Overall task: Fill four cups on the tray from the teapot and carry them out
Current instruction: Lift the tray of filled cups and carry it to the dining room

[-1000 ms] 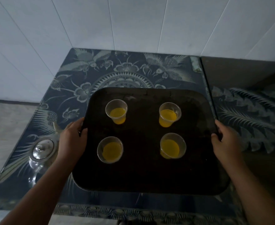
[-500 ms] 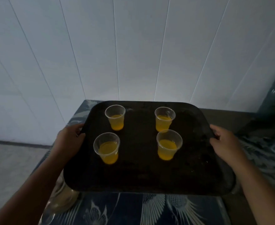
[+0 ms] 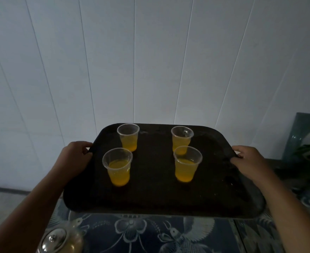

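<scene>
The wide black rectangular tray point(image 3: 159, 198) with rounded corners is hanging in the air between your two hands, in front of the white panelled wall point(image 3: 150, 61) and over the near part of the patterned table top point(image 3: 168, 234). Four clear plastic cups are standing upright on it in a two-by-two square, none touching another: the far-left cup point(image 3: 128, 136), the far-right cup point(image 3: 182, 139), the near-left cup point(image 3: 117, 168) and the near-right cup point(image 3: 187, 164). Each one is holding yellow-orange liquid that is filling only part of it. From your viewpoint the rim of the near-right cup is overlapping the base of the far-right cup. Your left hand point(image 3: 73, 157) is gripping the tray's left edge near the far corner, with the thumb curling over the rim. Your right hand point(image 3: 249, 161) is gripping the right edge opposite it, its fingers wrapping the rim in the same way. Both bare forearms are reaching in from the bottom corners. Below your left forearm, a glass teapot point(image 3: 61, 241) with a shiny metal lid is sitting on the dark blue table top, which is showing pale bird and flower patterns. A strip of grey floor point(image 3: 0, 203) is showing at the far left. At the right edge, a teal panel point(image 3: 307, 139) with a pale shape on it is standing against the wall; the light is too dim to tell what it is.
</scene>
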`<state>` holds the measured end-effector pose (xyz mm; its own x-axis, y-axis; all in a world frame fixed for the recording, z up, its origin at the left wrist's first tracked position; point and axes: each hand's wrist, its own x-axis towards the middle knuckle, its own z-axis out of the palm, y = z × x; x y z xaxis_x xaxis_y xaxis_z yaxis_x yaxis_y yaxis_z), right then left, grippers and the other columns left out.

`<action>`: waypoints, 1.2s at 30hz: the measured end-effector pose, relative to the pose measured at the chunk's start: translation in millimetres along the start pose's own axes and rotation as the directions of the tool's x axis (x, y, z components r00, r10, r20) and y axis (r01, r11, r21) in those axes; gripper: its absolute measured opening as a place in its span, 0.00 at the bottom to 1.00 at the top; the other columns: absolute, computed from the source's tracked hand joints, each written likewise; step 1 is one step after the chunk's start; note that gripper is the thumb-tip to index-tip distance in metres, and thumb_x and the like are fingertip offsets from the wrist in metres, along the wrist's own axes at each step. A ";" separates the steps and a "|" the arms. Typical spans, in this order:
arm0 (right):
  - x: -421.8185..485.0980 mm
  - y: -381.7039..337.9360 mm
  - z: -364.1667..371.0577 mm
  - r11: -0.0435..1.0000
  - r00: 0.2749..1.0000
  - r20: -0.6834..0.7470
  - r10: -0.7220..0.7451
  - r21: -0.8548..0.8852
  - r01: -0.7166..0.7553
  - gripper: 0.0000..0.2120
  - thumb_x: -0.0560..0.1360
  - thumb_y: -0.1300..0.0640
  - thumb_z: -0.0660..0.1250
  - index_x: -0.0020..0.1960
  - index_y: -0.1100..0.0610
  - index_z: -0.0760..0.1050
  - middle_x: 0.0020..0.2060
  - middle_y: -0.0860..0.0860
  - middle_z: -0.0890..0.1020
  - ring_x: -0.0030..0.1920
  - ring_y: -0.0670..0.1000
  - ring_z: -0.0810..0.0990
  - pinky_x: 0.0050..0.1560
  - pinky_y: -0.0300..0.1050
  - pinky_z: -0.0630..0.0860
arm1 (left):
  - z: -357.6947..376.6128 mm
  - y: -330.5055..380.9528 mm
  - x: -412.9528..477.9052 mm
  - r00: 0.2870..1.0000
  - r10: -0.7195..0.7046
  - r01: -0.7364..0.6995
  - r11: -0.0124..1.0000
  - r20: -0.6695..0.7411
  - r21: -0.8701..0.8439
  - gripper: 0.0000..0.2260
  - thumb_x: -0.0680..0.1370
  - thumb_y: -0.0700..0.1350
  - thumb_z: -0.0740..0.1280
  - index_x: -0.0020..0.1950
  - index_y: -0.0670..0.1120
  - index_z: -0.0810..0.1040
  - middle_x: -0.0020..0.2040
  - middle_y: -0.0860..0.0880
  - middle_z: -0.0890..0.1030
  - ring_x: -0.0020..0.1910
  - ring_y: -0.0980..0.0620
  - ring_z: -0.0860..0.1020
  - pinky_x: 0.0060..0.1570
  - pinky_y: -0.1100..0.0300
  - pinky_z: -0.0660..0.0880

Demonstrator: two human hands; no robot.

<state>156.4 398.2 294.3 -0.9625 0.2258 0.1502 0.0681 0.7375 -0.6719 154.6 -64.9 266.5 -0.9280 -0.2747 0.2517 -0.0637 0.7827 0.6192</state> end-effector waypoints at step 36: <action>-115.2 -192.4 173.7 0.877 0.808 0.354 -0.471 0.283 0.387 0.24 0.76 0.60 0.69 0.71 0.55 0.71 0.56 0.60 0.80 0.46 0.56 0.76 0.45 0.45 0.68 | -215.9 -155.3 -280.7 0.763 -0.463 0.470 0.876 -0.451 -0.104 0.24 0.75 0.26 0.68 0.70 0.40 0.79 0.39 0.45 0.79 0.33 0.51 0.76 0.38 0.59 0.72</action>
<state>208.6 119.7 280.4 -0.9028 -0.3900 0.1810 -0.3871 0.5540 -0.7370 504.2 -229.9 260.3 -0.5134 -0.8238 0.2405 -0.4543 0.4986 0.7382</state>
